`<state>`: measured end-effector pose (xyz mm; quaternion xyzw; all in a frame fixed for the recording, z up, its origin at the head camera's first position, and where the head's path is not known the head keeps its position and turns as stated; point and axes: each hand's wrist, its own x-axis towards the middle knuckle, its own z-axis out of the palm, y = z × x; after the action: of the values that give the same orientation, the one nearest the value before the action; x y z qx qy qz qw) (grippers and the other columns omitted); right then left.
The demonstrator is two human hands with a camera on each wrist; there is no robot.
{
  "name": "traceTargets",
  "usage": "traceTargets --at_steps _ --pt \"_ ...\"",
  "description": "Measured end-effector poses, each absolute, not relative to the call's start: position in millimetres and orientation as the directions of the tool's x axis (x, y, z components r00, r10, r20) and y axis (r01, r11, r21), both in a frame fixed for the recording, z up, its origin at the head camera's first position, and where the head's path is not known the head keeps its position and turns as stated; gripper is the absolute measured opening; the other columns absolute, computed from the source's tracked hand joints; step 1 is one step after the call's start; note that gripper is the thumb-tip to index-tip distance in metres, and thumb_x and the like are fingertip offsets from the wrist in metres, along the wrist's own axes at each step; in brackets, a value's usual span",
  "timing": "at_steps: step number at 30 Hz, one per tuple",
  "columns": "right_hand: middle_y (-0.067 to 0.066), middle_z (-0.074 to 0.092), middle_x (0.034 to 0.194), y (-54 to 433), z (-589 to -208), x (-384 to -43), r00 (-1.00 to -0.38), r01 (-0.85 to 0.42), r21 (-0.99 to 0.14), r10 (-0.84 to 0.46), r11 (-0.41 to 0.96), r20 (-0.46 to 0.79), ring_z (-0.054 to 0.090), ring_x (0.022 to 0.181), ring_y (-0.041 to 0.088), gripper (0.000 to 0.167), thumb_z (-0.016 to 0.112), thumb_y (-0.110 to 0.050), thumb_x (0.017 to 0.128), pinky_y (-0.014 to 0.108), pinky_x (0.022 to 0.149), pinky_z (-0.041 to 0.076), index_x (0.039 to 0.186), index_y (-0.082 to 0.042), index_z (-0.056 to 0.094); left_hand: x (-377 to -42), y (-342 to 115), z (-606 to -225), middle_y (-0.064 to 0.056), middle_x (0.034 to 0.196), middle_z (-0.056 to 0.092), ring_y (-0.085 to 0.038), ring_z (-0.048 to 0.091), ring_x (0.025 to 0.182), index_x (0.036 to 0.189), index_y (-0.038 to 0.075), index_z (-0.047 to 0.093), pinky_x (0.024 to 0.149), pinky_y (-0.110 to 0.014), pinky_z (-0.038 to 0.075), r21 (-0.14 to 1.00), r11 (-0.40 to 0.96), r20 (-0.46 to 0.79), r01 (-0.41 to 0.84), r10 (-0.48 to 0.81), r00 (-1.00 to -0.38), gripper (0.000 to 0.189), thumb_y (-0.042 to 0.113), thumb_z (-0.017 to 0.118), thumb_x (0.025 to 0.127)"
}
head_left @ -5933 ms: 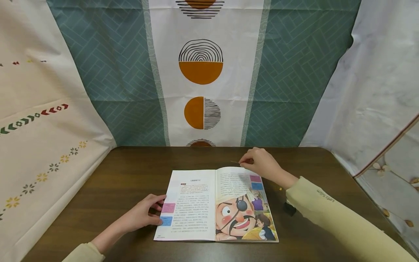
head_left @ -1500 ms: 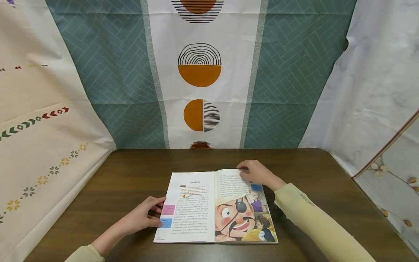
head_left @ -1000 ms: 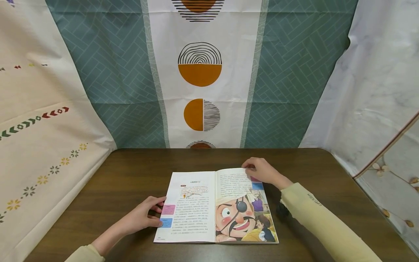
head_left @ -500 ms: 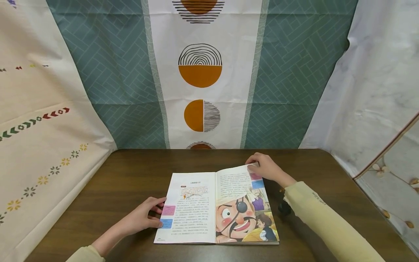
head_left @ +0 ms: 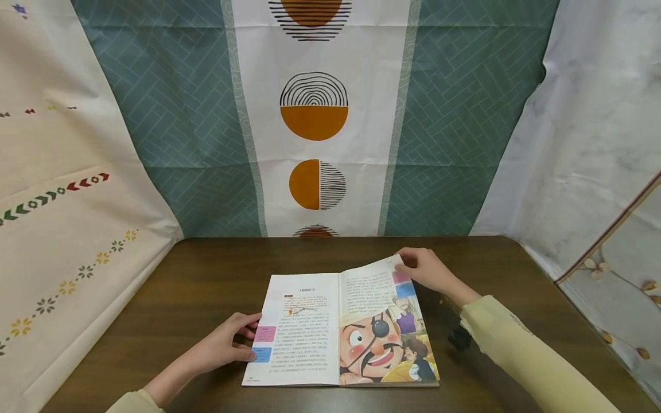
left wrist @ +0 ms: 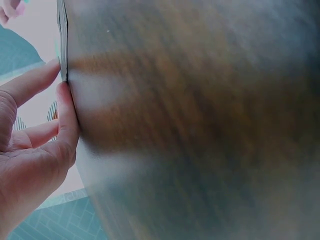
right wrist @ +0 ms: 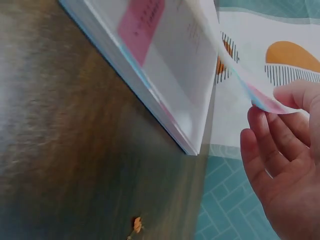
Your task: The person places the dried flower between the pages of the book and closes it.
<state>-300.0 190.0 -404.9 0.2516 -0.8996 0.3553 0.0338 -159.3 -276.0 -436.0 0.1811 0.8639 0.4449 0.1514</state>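
An open book (head_left: 299, 376) lies on the table, text on its left page and a cartoon pirate on its right. My right hand (head_left: 428, 271) pinches the far right corner of the right page (head_left: 369, 281). That corner is lifted and curls up; the right wrist view shows it between thumb and fingers (right wrist: 270, 105), with other pages (right wrist: 185, 85) below. My left hand (head_left: 224, 342) rests at the book's left edge, thumb by the blue tab (head_left: 261, 354), other fingertips touching the edge. A thin twig-like sprig (head_left: 303, 311) with an orange tip lies across the left page.
The book lies on a dark brown table (head_left: 217, 269). A small orange leaf-like thing (right wrist: 137, 224) is on the table right of the book. A black object (head_left: 459, 338) shows below my right sleeve. Patterned cloth (head_left: 315, 143) hangs behind the table.
My right hand held a thin sprig beyond the book earlier; a sprig now lies on the left page. The hand has since lifted the right page's corner, moving right. My left hand stays put.
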Motion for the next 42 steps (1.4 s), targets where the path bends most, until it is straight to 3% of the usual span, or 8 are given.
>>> traceTargets --at_steps 18,37,42 --pt "0.003 0.071 0.089 191.2 -402.9 -244.0 -0.881 -0.468 -0.644 -0.372 0.606 0.291 0.056 0.070 0.006 0.029 0.070 -0.014 0.090 0.021 0.063 0.050 0.117 -0.003 0.068 -159.4 -277.0 -433.5 -0.024 0.128 0.043 -0.028 0.049 0.109 0.147 -0.012 0.034 0.082 -0.024 0.055 0.813 0.560 -0.115 0.158 0.422 -0.899 0.083 0.011 0.079 0.081" --pt "0.009 0.071 0.114 173.1 -388.6 -201.9 -0.832 -0.520 -0.716 -0.464 0.465 0.304 0.060 0.086 0.003 0.035 0.063 -0.021 0.096 0.024 0.070 0.054 0.128 -0.008 0.064 -158.9 -276.4 -434.4 -0.024 0.127 0.042 -0.028 0.049 0.109 0.147 -0.012 0.033 0.082 -0.023 0.055 0.817 0.554 -0.114 0.161 0.429 -0.896 0.082 0.011 0.079 0.082" --pt "0.009 0.068 0.126 162.4 -384.6 -193.9 -0.809 -0.552 -0.712 -0.488 0.434 0.329 0.064 0.092 0.009 0.035 0.052 -0.021 0.102 0.027 0.070 0.055 0.135 -0.013 0.060 -160.1 -274.6 -435.5 -0.025 0.128 0.042 -0.027 0.050 0.109 0.147 -0.011 0.033 0.082 -0.023 0.055 0.818 0.552 -0.114 0.163 0.434 -0.894 0.082 0.011 0.078 0.082"
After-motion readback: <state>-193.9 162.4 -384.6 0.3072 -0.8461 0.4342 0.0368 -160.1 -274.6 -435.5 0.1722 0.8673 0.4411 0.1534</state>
